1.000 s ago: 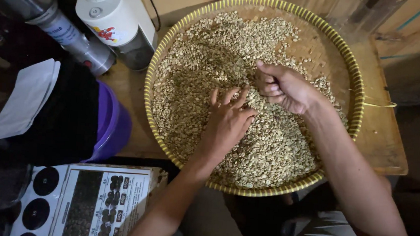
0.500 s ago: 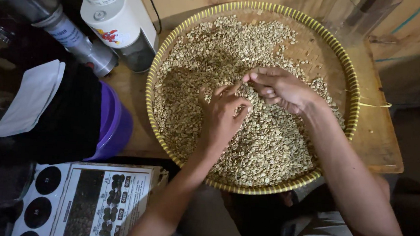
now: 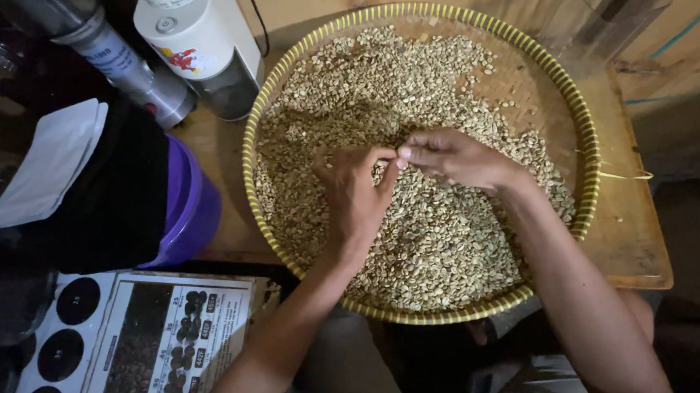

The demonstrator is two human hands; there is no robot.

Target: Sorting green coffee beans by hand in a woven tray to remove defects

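A round woven tray with a yellow rim [image 3: 269,94] rests on a wooden table and holds a thick layer of pale green beans [image 3: 444,243]. Both hands are over the middle of the heap. My left hand [image 3: 354,193] lies back up on the beans with its fingers curled in, so its palm is hidden. My right hand [image 3: 457,158] reaches in from the right, its fingertips pinched together on a few beans and touching the left hand's thumb and forefinger.
A white and black appliance [image 3: 202,34] and a metal cylinder [image 3: 123,61] stand left of the tray. A purple tub [image 3: 191,211] holds dark cloth with a white paper [image 3: 44,166] on it. A printed chart [image 3: 139,337] lies at the lower left. The table edge [image 3: 636,279] is at the right.
My left hand went from flat with spread fingers to curled. My right hand moved left across the beans until its pinched fingertips met the left hand.
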